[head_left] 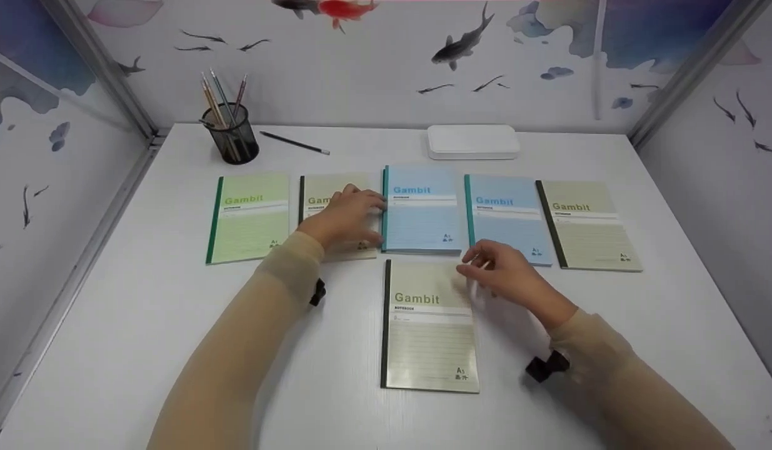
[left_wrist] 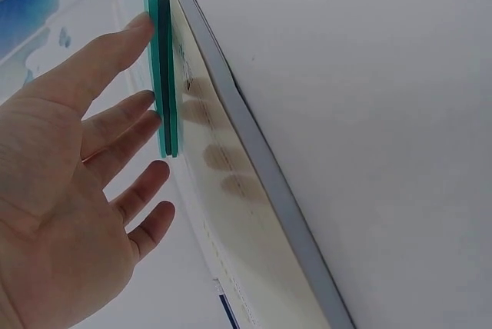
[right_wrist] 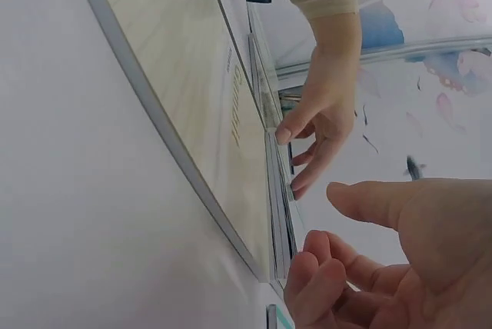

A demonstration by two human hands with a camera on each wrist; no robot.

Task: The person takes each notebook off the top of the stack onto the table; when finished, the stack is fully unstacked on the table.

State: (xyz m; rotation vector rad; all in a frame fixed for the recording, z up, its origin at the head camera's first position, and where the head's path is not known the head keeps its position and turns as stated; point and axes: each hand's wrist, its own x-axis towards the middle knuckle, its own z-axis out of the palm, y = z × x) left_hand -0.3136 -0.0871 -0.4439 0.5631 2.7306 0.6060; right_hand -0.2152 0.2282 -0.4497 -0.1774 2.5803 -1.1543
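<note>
In the head view a blue Gambit notebook [head_left: 423, 219] tops a small stack in the middle of a row. My left hand [head_left: 347, 215] reaches over a beige notebook [head_left: 314, 244], its thumb and fingertips at the stack's spine edge. The left wrist view shows teal and dark spines [left_wrist: 164, 75] layered there, the thumb tip against them and the fingers spread. My right hand [head_left: 507, 272], loosely bent and holding nothing, hovers by the stack's lower right corner and a second blue notebook [head_left: 507, 219]. Nearest me lies another beige notebook [head_left: 431, 344].
A green notebook [head_left: 251, 222] lies at the row's left end, a beige one [head_left: 589, 231] at its right. Behind stand a black mesh pencil cup [head_left: 237, 144], a loose pencil [head_left: 295, 143] and a white case [head_left: 473, 142]. Printed panels [head_left: 386, 69] enclose the table.
</note>
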